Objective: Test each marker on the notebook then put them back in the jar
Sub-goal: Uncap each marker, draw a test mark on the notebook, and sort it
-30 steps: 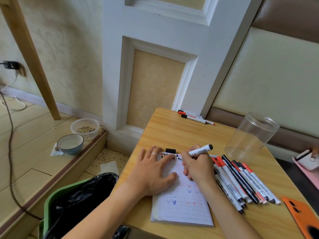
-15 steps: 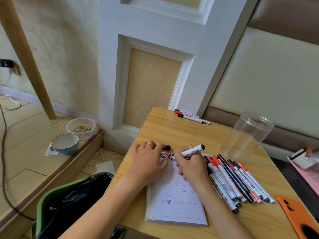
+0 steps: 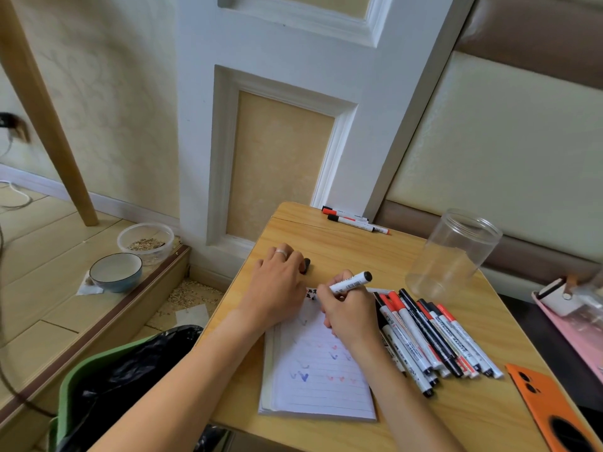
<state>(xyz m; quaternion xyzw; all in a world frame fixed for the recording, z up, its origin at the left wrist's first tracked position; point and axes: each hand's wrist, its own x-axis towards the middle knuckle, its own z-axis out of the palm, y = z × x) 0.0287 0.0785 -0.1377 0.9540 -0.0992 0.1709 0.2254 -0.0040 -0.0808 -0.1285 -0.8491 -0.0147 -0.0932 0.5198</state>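
Green bin w/ black bag, below-left of left hand. Clear jar, nothing inside, upright beyond-right of right hand. Notebook under both hands. Marker pile just right of right hand, which grips a marker, tip hidden. Left hand's fingers curl over black cap.

the marker tip hides behind the right hand; the orange phone case is cut off.

Notebook on table, marker pile right of it, jar behind pile
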